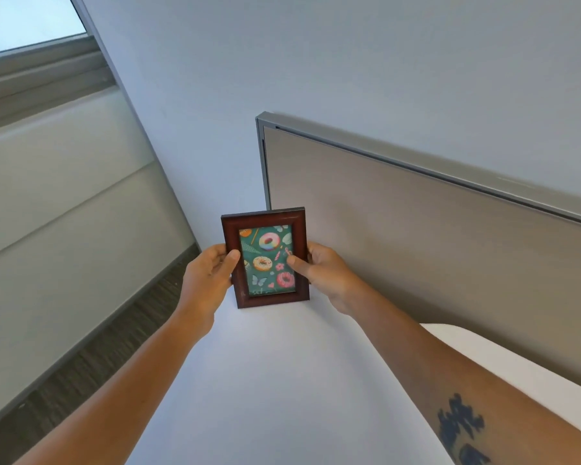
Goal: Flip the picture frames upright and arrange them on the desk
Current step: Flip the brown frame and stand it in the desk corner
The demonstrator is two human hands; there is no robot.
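Note:
A small picture frame [265, 216] with a dark red-brown wooden border stands upright near the far corner of the white desk [265, 380]. Its picture shows donuts on a green ground and faces me. My left hand [208, 276] grips the frame's left edge, thumb on the front. My right hand [322, 270] grips the right edge, thumb resting on the glass. The frame's bottom edge is at the desk surface; whether it touches I cannot tell.
A grey partition panel [416, 236] runs along the desk's right side, just behind the frame. The desk's left edge drops to a dark carpet floor [91, 357]. A glass wall [64, 196] and a window stand at the left.

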